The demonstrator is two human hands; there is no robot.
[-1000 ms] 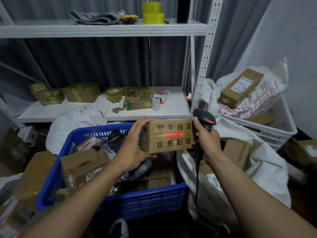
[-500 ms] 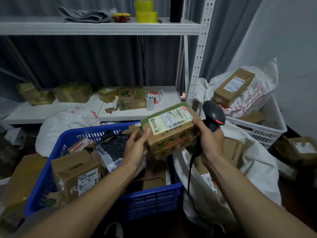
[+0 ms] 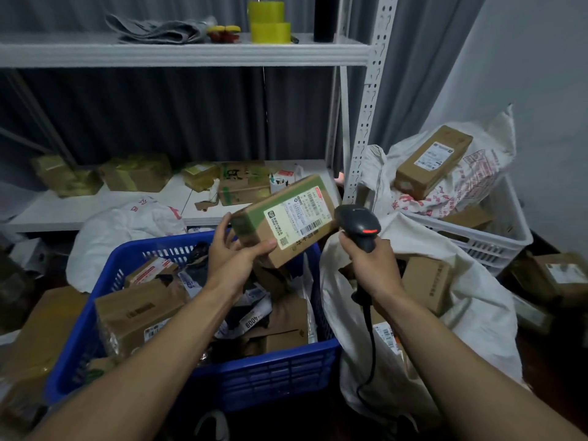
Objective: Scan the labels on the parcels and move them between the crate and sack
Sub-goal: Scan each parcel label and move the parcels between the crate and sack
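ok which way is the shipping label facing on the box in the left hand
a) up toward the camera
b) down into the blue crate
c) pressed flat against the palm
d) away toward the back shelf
a: the label sits on the top face of the box gripped by the left hand, with its barcode visible to the camera, next to the scanner held in the right hand.

A parcel sorting room — a courier's back store, by the look; white slotted-steel shelving (image 3: 369, 100) carries taped cardboard boxes (image 3: 136, 173) and rolls of yellow tape (image 3: 270, 27); a blue crate (image 3: 280, 377) and a white sack (image 3: 477, 316) sit heaped with labelled parcels (image 3: 140, 313); a corded barcode scanner (image 3: 359, 222) is held beside a shipping label (image 3: 299, 214) — loose cartons (image 3: 563, 275) crowd the floor (image 3: 560, 370).
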